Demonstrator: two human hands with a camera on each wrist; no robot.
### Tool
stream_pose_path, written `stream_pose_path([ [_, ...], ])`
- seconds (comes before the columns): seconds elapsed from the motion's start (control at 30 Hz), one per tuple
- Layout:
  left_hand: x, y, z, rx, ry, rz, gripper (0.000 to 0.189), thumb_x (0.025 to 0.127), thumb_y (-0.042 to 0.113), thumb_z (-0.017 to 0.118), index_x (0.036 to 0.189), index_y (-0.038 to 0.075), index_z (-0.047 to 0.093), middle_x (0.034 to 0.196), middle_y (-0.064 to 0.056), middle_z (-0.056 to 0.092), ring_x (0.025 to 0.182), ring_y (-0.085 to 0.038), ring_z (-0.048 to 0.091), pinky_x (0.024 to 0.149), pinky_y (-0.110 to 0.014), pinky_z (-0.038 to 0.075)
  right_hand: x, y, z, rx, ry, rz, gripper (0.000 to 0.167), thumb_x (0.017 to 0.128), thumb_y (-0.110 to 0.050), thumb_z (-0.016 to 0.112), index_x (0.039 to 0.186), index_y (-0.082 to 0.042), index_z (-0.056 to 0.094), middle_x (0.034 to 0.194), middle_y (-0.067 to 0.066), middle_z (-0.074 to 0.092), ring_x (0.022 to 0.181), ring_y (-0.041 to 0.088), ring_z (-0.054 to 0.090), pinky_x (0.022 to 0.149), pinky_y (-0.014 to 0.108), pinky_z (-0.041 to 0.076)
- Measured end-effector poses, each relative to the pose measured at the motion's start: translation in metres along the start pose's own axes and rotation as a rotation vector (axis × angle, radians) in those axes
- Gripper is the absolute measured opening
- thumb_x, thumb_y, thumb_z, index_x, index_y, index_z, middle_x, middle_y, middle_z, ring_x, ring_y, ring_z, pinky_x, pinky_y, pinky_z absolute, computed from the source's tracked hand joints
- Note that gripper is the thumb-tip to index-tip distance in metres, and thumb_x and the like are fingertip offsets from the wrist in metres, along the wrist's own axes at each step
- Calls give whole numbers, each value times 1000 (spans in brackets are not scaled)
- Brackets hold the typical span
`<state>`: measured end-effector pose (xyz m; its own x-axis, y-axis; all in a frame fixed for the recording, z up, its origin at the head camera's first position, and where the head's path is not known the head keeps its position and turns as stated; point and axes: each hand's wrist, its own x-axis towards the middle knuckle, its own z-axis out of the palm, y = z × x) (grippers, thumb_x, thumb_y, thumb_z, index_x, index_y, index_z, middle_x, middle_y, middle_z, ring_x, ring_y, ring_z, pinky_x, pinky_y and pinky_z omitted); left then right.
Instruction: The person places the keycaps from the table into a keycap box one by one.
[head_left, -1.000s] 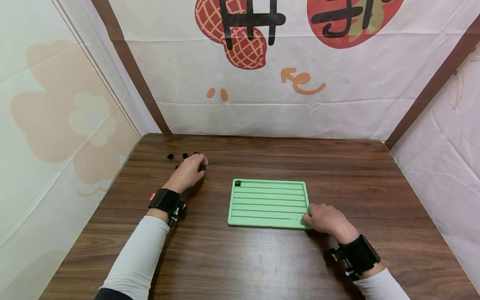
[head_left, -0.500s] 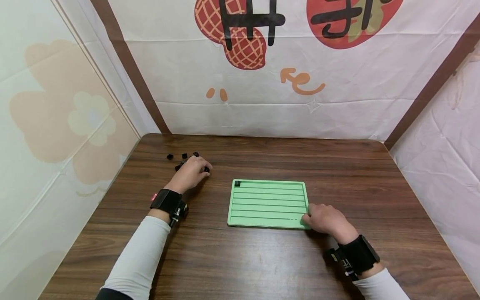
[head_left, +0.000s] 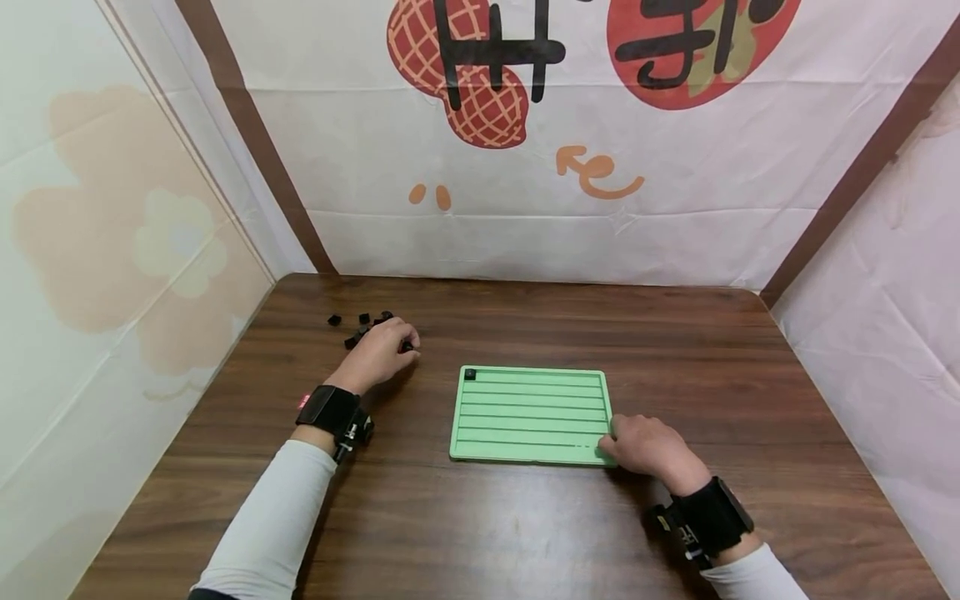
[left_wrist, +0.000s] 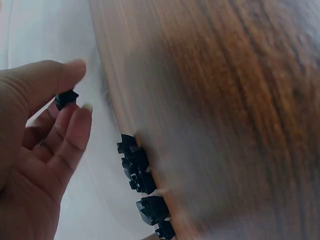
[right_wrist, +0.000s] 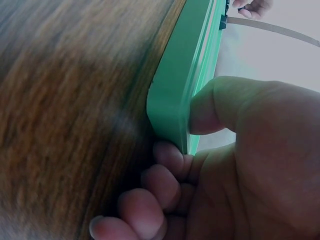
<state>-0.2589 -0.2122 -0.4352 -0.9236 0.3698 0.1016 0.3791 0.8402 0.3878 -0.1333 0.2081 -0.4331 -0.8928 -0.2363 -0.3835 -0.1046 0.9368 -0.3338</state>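
My left hand [head_left: 378, 354] pinches a small black keycap [left_wrist: 66, 99] between thumb and fingers, raised above the table beside a loose group of black keycaps [left_wrist: 136, 165]. The wrist partly covers that group in the head view. A green ridged tray [head_left: 534, 412] lies flat at the middle of the table, and one black keycap [head_left: 470, 374] sits in its far left corner. My right hand [head_left: 647, 446] grips the tray's near right corner, thumb over the top rim and fingers curled against the outer side.
Two stray keycaps, one farthest left [head_left: 334, 320] and another [head_left: 364, 318] nearer the group, lie toward the back of the brown wooden table [head_left: 517, 525]. A white printed cloth [head_left: 337, 150] stands behind the table's far edge.
My left hand has shifted slightly right and back from the keycap group, uncovering more of it. The right hand keeps its hold on the tray. The head view has tilted a little.
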Motion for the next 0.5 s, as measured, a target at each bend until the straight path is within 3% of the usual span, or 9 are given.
stream_pose_path([
  [0.23, -5, 3, 0, -3, 1, 46, 13, 95, 7, 70, 108, 8, 70, 112, -8, 54, 92, -22, 55, 79, -39, 49, 0, -1, 3, 7, 2, 6, 24, 101, -23, 50, 81, -9, 53, 68, 4, 42, 57, 18, 36, 59, 33, 30],
  [0.5, -1, 11, 4, 14, -16, 36, 16, 94, 11, 73, 110, 8, 70, 107, -3, 61, 94, -20, 58, 81, -36, 51, 0, 0, 2, 5, 9, -5, 25, 100, -22, 51, 79, -10, 52, 66, 3, 40, 56, 17, 34, 59, 32, 29],
])
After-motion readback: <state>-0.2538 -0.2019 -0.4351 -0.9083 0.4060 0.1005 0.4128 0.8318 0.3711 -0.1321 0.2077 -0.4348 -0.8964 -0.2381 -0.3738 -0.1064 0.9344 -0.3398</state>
